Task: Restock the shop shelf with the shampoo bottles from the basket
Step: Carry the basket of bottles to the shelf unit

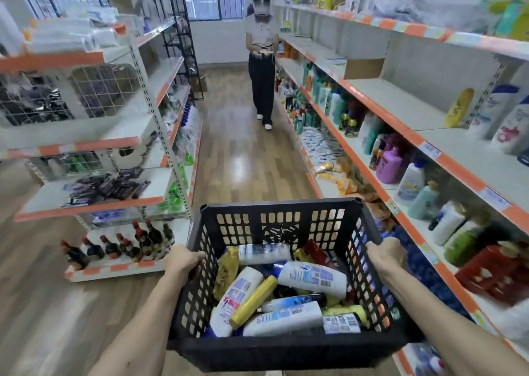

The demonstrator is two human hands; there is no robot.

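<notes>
Fingers (197,257) of the left hand (183,258) curl over the left edge of the black basket (280,202) and grip it. The right hand (385,251) grips the right edge the same way, with its fingers wrapped over the rim. Both arms reach forward. The basket hangs between them, up above the wood floor (229,161) of the aisle.

The shampoo bottles (286,301) lie in a pile inside the basket. They all lie on their sides, and they point many ways. A big white bottle (313,278) lies across, left to right. A yellow bottle (253,301) slants from near left to far right. A red-label bottle (237,298) lies just beside it and slants the same way. A long white bottle (283,318) lies across at the near side.

A shelf (400,109) with orange edges runs along the right, close to the basket. On it a yellow shelf bottle (459,108) leans back, and white shelf bottles (512,123) stand near it. Another person (262,58) stands farther down the aisle.
</notes>
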